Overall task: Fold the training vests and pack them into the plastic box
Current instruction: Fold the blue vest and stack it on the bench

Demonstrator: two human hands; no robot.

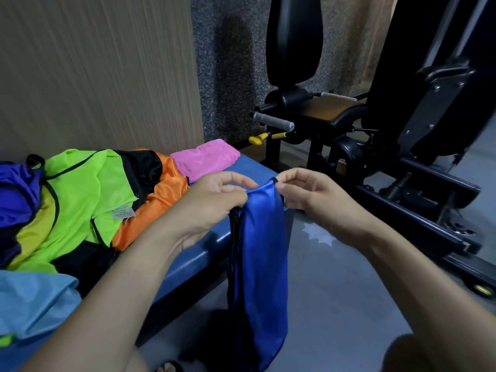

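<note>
Head view. The blue vest (257,253) hangs bunched from both hands out past the right edge of the tabletop (204,253), draping down toward the floor (335,291). The left hand (214,202) has its fingers curled round the vest's upper edge and a gathered bundle of black trim below it. The right hand (303,191) pinches the top corner between thumb and fingertips at a bit of black binding; its other fingers are loosely bent.

The vest looks very light and quite limp: it collapses into long vertical folds under its own weight and holds no shape. The shiny surface suggests a slick fabric likely to slide over itself, so folds may not stay put unless pressed flat on the tabletop. The bound black edges at the shoulders or armholes seem the best places to hold, since the binding is firmer than the cloth. It does not look fragile, though the thin material could snag.

It is deep royal blue with a sheen and black edging.

On the tabletop to the left lie a green vest (86,194) with a small white label, an orange vest (158,200), a purple vest (16,197) and, nearest, a light blue vest (32,302). A folded pink vest (204,159) sits at the far end. No plastic box is in view.
</note>
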